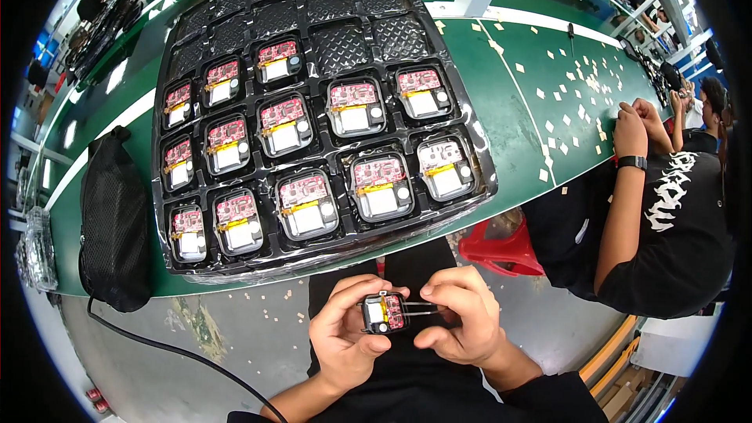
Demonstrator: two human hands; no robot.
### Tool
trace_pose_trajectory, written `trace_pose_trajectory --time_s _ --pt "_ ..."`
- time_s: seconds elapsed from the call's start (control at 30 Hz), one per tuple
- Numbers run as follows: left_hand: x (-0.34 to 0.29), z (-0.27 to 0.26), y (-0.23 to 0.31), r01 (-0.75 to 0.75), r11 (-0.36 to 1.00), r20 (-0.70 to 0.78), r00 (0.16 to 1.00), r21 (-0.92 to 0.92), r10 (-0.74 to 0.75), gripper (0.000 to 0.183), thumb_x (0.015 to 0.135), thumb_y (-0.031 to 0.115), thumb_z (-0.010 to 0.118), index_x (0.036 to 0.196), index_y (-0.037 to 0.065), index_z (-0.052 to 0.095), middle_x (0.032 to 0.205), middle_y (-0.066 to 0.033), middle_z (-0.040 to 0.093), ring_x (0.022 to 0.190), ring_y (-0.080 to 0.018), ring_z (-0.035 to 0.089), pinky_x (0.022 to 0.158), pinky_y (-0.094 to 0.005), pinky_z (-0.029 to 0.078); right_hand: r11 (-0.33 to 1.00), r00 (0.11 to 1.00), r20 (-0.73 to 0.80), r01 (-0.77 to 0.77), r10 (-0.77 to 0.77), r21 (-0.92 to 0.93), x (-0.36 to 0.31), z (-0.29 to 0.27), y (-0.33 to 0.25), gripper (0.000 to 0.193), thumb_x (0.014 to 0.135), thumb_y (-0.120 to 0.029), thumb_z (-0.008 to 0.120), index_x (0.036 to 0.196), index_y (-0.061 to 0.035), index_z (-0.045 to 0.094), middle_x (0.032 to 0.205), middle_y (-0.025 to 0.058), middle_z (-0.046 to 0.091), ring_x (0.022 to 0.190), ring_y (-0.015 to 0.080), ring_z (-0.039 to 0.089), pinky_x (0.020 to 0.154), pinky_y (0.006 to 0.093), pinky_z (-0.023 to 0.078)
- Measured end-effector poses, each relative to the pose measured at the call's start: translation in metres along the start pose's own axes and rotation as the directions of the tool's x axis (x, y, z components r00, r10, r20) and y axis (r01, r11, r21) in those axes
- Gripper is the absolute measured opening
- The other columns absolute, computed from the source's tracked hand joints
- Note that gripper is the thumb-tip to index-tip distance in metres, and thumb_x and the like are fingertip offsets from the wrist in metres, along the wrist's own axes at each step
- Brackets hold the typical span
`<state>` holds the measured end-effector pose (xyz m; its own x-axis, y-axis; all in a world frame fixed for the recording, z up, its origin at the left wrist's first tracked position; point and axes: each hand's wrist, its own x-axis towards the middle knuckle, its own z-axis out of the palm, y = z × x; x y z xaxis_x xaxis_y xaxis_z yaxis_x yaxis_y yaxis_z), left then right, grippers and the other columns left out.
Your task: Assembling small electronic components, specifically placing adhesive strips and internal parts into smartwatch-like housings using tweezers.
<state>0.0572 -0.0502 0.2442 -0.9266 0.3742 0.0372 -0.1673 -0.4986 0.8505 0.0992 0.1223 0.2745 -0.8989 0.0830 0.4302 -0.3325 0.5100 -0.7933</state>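
Device (pixel 384 313) is over my lap, off the tabletop (pixel 505 141) edge, clamped by its sides in my left grip (pixel 342 333). Right grip (pixel 468 319) is pinched on tweezers (pixel 421 312), prongs at the device's right edge; whether the tips bite on anything, can't tell, too small.

Risks, my judgement: prongs could slip and scratch the red board or nick the yellow strip if I push too hard. Left grip looks like fingertips only, so a sideways shove could pop the device out, down to lap or floor (pixel 270 345).

Counts: one device in hand, one pair of tweezers, two hands. Tray (pixel 337 251): thirteen devices (pixel 306 205), five in the nearest row, five in the next, three in the third. One black pouch (pixel 116 223), one red stool (pixel 501 251). Pale squares (pixel 581 112) at right: dozens, too small to count exactly.
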Motion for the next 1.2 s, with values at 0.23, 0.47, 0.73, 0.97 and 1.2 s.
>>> trace_pose_trajectory --time_s 0.23,0.47,0.73,0.97,1.2 --pt "-0.004 -0.002 0.003 0.038 0.996 -0.078 0.996 -0.080 -0.044 0.077 0.081 0.038 0.086 0.133 -0.007 0.050 0.128 -0.0245 0.062 0.116 -0.0357 0.066 0.101 -0.0445 0.054 0.932 0.984 -0.029 0.160 -0.179 -0.325 0.002 0.006 0.006 0.027 0.075 -0.003 0.083 0.099 -0.0031 0.069 0.087 0.0091 0.068 0.058 0.0197 0.060 0.052 0.0300 0.046" --pt "0.003 0.007 0.005 0.065 0.997 -0.139 0.989 0.029 -0.060 0.080 0.078 0.051 0.084 0.126 -0.003 0.051 0.119 -0.0227 0.061 0.105 -0.0351 0.069 0.088 -0.0463 0.063 0.860 0.946 -0.044 0.270 -0.320 -0.434 0.003 0.004 0.013 0.025 0.069 -0.001 0.080 0.093 -0.0030 0.075 0.088 0.0058 0.069 0.057 0.0137 0.056 0.048 0.0261 0.041" --pt "0.001 0.002 -0.001 0.050 0.998 -0.081 0.995 -0.049 -0.053 0.073 0.081 0.040 0.085 0.128 -0.004 0.051 0.125 -0.0227 0.059 0.112 -0.0342 0.066 0.097 -0.0468 0.058 0.939 0.978 -0.075 0.164 -0.195 -0.302 0.001 0.006 0.012 0.025 0.069 0.002 0.084 0.091 -0.0029 0.074 0.086 0.0058 0.070 0.060 0.0156 0.061 0.050 0.0279 0.046" --pt "0.001 -0.003 -0.003 -0.029 0.999 -0.025 0.999 -0.019 0.029 0.067 0.083 0.029 0.086 0.129 -0.006 0.052 0.135 -0.0224 0.051 0.117 -0.0360 0.065 0.101 -0.0446 0.054 0.995 0.995 -0.038 -0.096 0.095 -0.016 0.006 0.002 0.009 0.020 0.073 0.001 0.084 0.090 -0.0023 0.073 0.083 0.0091 0.071 0.068 0.0229 0.069 0.059 0.0308 0.056" --pt "0.001 -0.004 -0.002 -0.045 0.999 -0.024 0.999 -0.009 0.045 0.067 0.083 0.028 0.086 0.130 -0.007 0.053 0.137 -0.0203 0.049 0.116 -0.0347 0.064 0.101 -0.0444 0.055 0.997 0.998 -0.047 -0.053 0.051 -0.057 0.004 0.003 0.010 0.020 0.073 0.001 0.084 0.090 -0.0027 0.072 0.082 0.0083 0.071 0.065 0.0225 0.068 0.057 0.0305 0.054"
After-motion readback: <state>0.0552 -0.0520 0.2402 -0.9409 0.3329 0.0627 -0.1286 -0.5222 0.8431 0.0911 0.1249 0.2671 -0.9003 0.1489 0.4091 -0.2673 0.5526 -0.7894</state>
